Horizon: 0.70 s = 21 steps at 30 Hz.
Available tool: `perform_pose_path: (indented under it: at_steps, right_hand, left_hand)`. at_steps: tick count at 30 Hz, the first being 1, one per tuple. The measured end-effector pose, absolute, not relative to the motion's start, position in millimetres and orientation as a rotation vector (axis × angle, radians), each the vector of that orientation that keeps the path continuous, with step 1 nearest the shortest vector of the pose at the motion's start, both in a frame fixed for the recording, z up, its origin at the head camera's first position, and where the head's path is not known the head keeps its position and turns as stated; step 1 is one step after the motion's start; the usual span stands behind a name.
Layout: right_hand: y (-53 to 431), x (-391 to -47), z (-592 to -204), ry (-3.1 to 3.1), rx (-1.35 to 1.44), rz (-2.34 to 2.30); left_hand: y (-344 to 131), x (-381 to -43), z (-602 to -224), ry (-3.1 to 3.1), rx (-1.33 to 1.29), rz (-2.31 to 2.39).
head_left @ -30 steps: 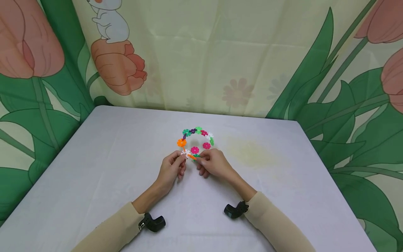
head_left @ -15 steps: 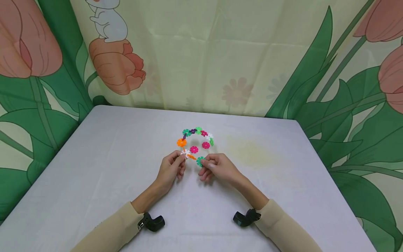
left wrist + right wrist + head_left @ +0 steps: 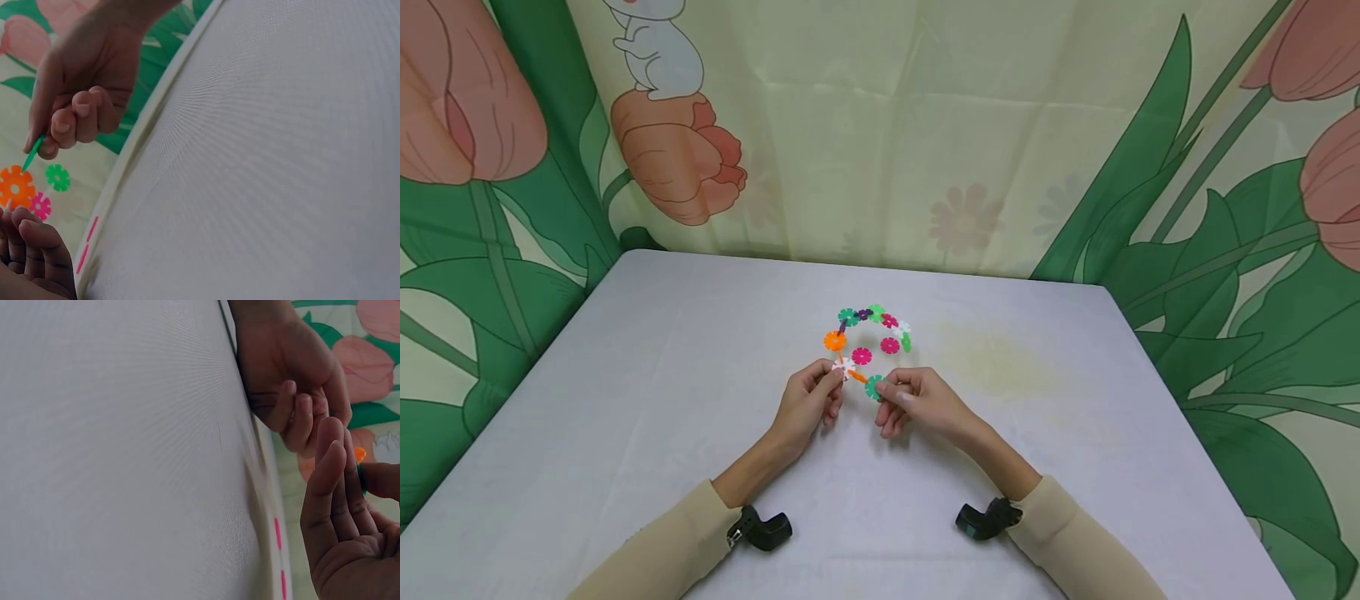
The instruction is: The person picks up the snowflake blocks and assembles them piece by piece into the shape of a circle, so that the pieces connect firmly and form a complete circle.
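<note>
A curved chain of interlocking snowflake discs (image 3: 847, 317) in several colours arches up between my hands in the head view. My left hand (image 3: 803, 404) pinches the chain's white disc (image 3: 844, 367) between thumb and fingers. Beside that disc, an orange disc (image 3: 857, 377) sits edge-on, leading to a teal-green disc (image 3: 872, 387). Thumb and index finger of my right hand (image 3: 921, 404) pinch the teal-green disc, partly covering it. In the left wrist view this disc shows as a thin green edge (image 3: 32, 154) close by a large orange disc (image 3: 15, 187).
Two loose pink discs (image 3: 862, 356) lie on the white-covered table (image 3: 700, 333) within the chain's arc. A curtain (image 3: 880, 150) printed with tulips hangs behind the table's far edge. Each wrist carries a black camera (image 3: 988, 518).
My right hand has moved slightly right and toward me, turning the teal-green disc so its face shows. The chain has shifted a little; my left hand stays nearly still on the white disc.
</note>
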State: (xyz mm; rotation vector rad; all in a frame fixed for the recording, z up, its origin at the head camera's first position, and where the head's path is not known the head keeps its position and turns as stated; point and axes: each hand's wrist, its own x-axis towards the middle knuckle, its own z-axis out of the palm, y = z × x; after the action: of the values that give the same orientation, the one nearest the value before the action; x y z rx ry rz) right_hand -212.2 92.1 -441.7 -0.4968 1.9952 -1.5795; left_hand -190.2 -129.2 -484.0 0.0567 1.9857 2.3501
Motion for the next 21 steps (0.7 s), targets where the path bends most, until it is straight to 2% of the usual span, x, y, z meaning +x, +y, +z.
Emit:
perform_pose_path:
  at_steps: [21]
  right_hand:
    - [89.9,-211.5,-444.5,2.043,-0.508,-1.544]
  left_hand:
    - [-131.1,-191.6,-485.6,2.004,0.087,2.328]
